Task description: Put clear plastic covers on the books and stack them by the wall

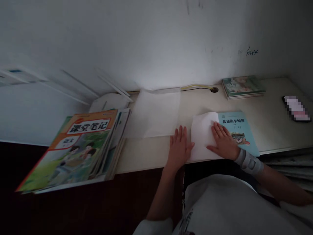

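Note:
A light blue book (238, 129) lies on the pale desk (151, 153) in front of me, its left part under a white sheet of paper (201, 135). My right hand (223, 142) lies flat on the sheet and the book's cover, fingers stretched out. My left hand (179, 148) rests flat on the desk at the sheet's left edge, fingers apart, thumb touching the paper. A grey band is round my right wrist.
A translucent sheet (154, 112) lies behind my left hand. A stack of school books (80, 150) sits at the left, overhanging the desk's front edge. More books (243, 86) lie at the back right by a cable hole, and a dark flat object (297, 109) at far right.

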`<state>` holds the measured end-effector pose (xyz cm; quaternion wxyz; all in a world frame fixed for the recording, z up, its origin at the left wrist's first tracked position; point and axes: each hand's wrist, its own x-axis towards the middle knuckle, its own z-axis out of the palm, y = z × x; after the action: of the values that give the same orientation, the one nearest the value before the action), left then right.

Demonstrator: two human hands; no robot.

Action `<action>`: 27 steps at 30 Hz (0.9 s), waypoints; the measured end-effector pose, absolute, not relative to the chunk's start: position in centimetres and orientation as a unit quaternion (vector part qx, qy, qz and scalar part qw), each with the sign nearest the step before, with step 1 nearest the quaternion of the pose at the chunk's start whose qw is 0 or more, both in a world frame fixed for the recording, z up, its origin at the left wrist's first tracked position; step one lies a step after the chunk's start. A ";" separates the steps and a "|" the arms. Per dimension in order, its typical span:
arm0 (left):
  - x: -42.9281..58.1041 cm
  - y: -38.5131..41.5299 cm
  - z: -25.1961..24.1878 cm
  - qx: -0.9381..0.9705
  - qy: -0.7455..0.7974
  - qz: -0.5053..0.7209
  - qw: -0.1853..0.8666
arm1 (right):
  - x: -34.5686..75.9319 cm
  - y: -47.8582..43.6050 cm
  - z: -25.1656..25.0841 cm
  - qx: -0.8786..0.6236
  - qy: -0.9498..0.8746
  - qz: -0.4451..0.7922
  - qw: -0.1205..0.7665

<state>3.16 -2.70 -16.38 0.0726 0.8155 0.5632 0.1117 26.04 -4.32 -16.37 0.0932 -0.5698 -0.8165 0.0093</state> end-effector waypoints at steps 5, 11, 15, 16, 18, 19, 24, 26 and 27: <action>4.1 -4.0 -16.8 0.827 0.555 0.069 0.059 | 30.5 -4.2 -16.5 -0.543 -0.836 0.036 0.074; 6.8 -4.5 -16.3 0.840 0.542 0.008 0.011 | 31.3 -1.4 -15.6 -0.556 -0.825 0.063 0.079; 6.5 -4.2 -16.5 0.841 0.542 0.009 0.006 | 28.8 0.0 -15.8 -0.574 -0.815 0.030 0.070; 6.4 -4.2 -16.5 0.841 0.541 0.011 0.006 | 28.4 0.1 -15.9 -0.570 -0.819 0.019 0.065; 6.4 -4.2 -16.6 0.841 0.541 0.014 0.006 | 28.0 0.1 -16.0 -0.559 -0.828 0.004 0.049; 6.4 -4.3 -16.6 0.842 0.540 0.015 0.006 | 28.1 0.1 -16.0 -0.553 -0.832 0.001 0.039; 6.0 -4.6 -15.8 0.854 0.520 0.013 0.022 | 29.6 1.8 -15.6 -0.465 -0.885 0.003 0.011; 5.4 -4.5 -15.0 0.853 0.522 0.024 0.024 | 30.2 2.8 -15.6 -0.402 -0.916 0.009 0.005; 5.2 -4.3 -14.6 0.852 0.523 0.031 0.022 | 30.3 3.2 -15.5 -0.371 -0.928 0.013 0.003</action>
<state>5.17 -4.28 -14.63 0.0221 0.8515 0.5229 0.0310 30.33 3.22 -15.55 0.0028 -0.3714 -0.9284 0.0128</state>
